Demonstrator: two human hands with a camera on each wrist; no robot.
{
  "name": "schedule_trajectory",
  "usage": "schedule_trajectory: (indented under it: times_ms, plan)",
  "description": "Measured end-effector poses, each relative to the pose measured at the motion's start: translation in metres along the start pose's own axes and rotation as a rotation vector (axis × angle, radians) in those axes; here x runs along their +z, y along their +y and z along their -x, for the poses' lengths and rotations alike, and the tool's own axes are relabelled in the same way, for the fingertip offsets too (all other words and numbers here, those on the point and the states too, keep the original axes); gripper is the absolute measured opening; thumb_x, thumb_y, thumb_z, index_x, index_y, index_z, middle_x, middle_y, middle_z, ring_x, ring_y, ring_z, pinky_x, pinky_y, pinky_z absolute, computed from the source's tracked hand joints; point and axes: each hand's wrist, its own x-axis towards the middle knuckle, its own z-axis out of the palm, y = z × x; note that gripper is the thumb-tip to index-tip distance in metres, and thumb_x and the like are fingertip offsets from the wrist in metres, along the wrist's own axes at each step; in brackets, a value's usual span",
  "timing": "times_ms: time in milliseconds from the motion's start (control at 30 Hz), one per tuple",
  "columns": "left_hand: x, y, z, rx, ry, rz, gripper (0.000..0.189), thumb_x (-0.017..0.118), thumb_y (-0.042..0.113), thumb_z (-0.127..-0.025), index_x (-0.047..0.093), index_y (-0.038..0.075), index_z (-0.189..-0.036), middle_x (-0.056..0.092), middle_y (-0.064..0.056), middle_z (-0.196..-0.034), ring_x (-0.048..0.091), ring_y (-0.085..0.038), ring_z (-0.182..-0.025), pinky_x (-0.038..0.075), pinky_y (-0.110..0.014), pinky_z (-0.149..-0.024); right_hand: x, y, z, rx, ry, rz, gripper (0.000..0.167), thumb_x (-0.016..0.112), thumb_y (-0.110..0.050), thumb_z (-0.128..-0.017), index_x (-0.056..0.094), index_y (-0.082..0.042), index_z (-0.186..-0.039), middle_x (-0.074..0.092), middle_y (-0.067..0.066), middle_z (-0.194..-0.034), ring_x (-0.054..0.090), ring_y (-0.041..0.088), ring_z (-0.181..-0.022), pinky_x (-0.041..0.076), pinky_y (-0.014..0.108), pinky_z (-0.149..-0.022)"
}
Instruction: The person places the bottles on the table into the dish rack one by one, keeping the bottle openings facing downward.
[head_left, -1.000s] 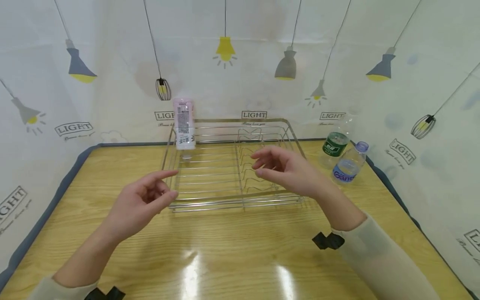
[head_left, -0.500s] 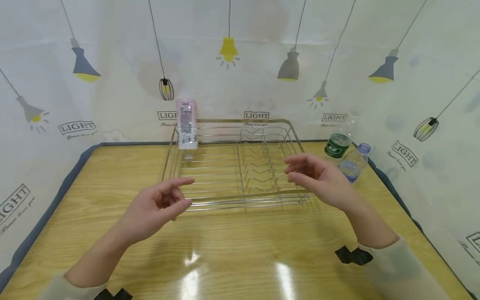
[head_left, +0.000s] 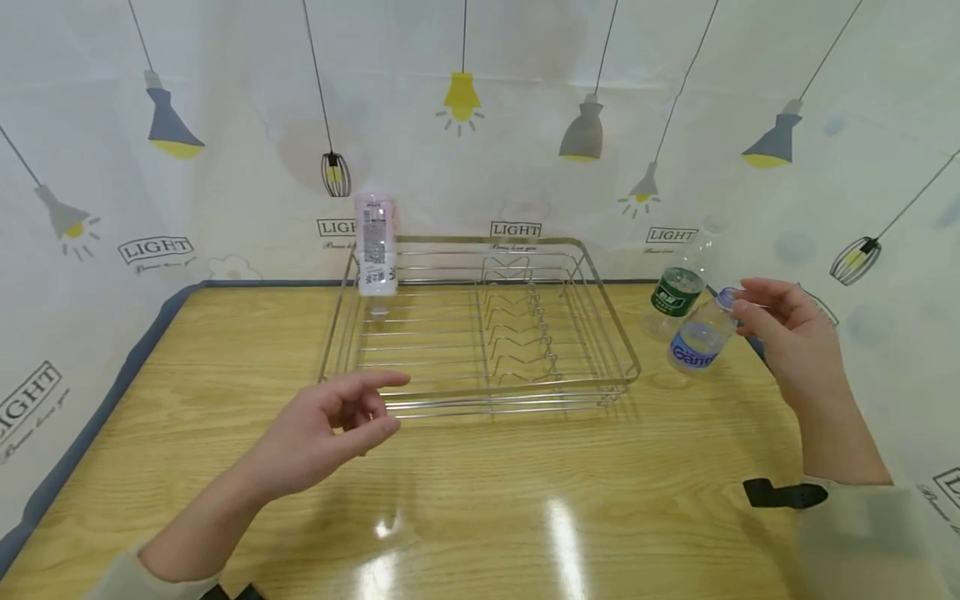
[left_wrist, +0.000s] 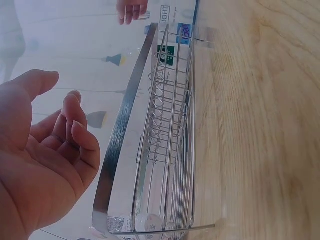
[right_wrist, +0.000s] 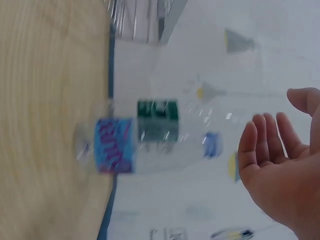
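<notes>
My right hand (head_left: pixel 808 354) hovers at the right, its fingers loosely bent near the blue cap of a small clear bottle (head_left: pixel 697 343) with a blue label. In the right wrist view, a gap separates that hand (right_wrist: pixel 282 160) from the bottle's cap (right_wrist: pixel 212 145). Just behind stands a taller clear bottle (head_left: pixel 677 292) with a green label. My left hand (head_left: pixel 311 437) holds nothing and floats before the front left of a wire dish rack (head_left: pixel 525 387), fingers relaxed. In the left wrist view, the rack's metal rim (left_wrist: pixel 122 130) runs beside it without contact.
A pink-and-white bottle (head_left: pixel 377 242) stands upside down at the rack's back left. Wire plate dividers (head_left: pixel 517 321) fill the rack's right half. The wooden table (head_left: pixel 480 500) ends at a printed curtain (head_left: pixel 247 125) at the back and both sides.
My right hand has moved from over the rack rightward to the blue-capped bottle. The left hand has shifted slightly right and down in the view. The bottles and rack stay in place.
</notes>
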Motion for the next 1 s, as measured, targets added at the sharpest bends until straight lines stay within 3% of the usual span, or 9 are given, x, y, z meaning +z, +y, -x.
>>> schedule_trajectory:
  times_ms: [100, 200, 267, 333, 400, 467, 800, 867, 1000]
  plan:
    - [0.002, 0.0, 0.0, 0.003, -0.017, 0.01, 0.042, 0.075, 0.012, -0.105, 0.068, 0.012, -0.146, 0.069, -0.001, -0.093, 0.059, -0.011, -0.07, 0.051, -0.025, -0.061, -0.015, 0.014, -0.007, 0.095, 0.085, 0.148, 0.034, 0.064, -0.025, -0.112, 0.059, -0.028, -0.146, 0.059, -0.02, -0.125, 0.057, -0.002, -0.109, 0.052, 0.004, -0.083]
    - [0.003, 0.001, 0.0, -0.002, -0.033, 0.019, 0.042, 0.075, 0.013, -0.105, 0.068, 0.012, -0.146, 0.069, -0.001, -0.092, 0.058, -0.011, -0.07, 0.051, -0.025, -0.06, -0.025, 0.033, -0.014, 0.198, 0.021, 0.275, 0.062, 0.059, -0.038, -0.114, 0.036, -0.021, -0.168, 0.052, 0.002, -0.156, 0.056, 0.006, -0.125, 0.052, 0.009, -0.097]
    - [0.004, 0.001, -0.001, -0.002, -0.041, 0.019, 0.042, 0.075, 0.014, -0.105, 0.068, 0.011, -0.146, 0.069, -0.001, -0.092, 0.058, -0.011, -0.07, 0.051, -0.025, -0.061, -0.03, 0.046, -0.018, 0.256, -0.085, 0.31, 0.082, 0.057, -0.044, -0.114, 0.014, -0.012, -0.176, 0.032, 0.021, -0.174, 0.05, 0.025, -0.146, 0.049, 0.026, -0.119]
    - [0.005, 0.002, -0.001, -0.004, -0.045, 0.018, 0.041, 0.075, 0.014, -0.105, 0.068, 0.011, -0.146, 0.068, -0.001, -0.092, 0.058, -0.01, -0.071, 0.051, -0.025, -0.061, -0.031, 0.058, -0.022, 0.296, -0.206, 0.327, 0.095, 0.055, -0.047, -0.114, -0.003, -0.006, -0.176, 0.007, 0.028, -0.182, 0.033, 0.043, -0.161, 0.035, 0.047, -0.133]
    - [0.005, 0.002, -0.002, -0.005, -0.048, 0.014, 0.041, 0.075, 0.014, -0.105, 0.068, 0.01, -0.146, 0.068, -0.001, -0.093, 0.058, -0.01, -0.071, 0.051, -0.025, -0.061, -0.03, 0.068, -0.026, 0.326, -0.288, 0.319, 0.101, 0.058, -0.046, -0.114, -0.01, -0.003, -0.175, 0.0, 0.031, -0.181, 0.015, 0.055, -0.165, 0.023, 0.068, -0.133]
    - [0.006, 0.002, -0.002, -0.009, -0.047, 0.012, 0.041, 0.075, 0.014, -0.105, 0.068, 0.01, -0.146, 0.068, -0.001, -0.093, 0.058, -0.01, -0.071, 0.051, -0.025, -0.061, -0.027, 0.075, -0.03, 0.341, -0.333, 0.314, 0.105, 0.062, -0.045, -0.113, -0.012, -0.002, -0.174, -0.001, 0.032, -0.181, 0.011, 0.058, -0.165, 0.021, 0.074, -0.13]
    - [0.006, 0.0, -0.003, 0.002, -0.04, 0.014, 0.041, 0.076, 0.012, -0.104, 0.069, 0.009, -0.145, 0.068, -0.001, -0.093, 0.059, -0.009, -0.071, 0.052, -0.025, -0.062, -0.015, 0.084, -0.039, 0.335, -0.335, 0.391, 0.104, 0.065, -0.05, -0.11, 0.002, 0.001, -0.175, 0.01, 0.033, -0.18, 0.02, 0.058, -0.162, 0.031, 0.072, -0.126]
    - [0.006, 0.0, -0.003, 0.001, -0.04, 0.014, 0.041, 0.075, 0.012, -0.104, 0.069, 0.008, -0.145, 0.068, -0.002, -0.093, 0.059, -0.009, -0.071, 0.052, -0.025, -0.062, -0.014, 0.083, -0.039, 0.324, -0.323, 0.398, 0.099, 0.064, -0.047, -0.111, 0.005, 0.002, -0.174, 0.014, 0.034, -0.179, 0.024, 0.057, -0.16, 0.04, 0.064, -0.123]
    - [0.005, 0.001, -0.001, -0.011, -0.043, 0.014, 0.041, 0.075, 0.013, -0.105, 0.068, 0.009, -0.146, 0.069, -0.002, -0.093, 0.058, -0.01, -0.071, 0.051, -0.025, -0.061, -0.012, 0.079, -0.036, 0.287, -0.293, 0.386, 0.092, 0.063, -0.043, -0.112, 0.012, 0.001, -0.174, 0.022, 0.032, -0.177, 0.035, 0.046, -0.154, 0.049, 0.028, -0.106]
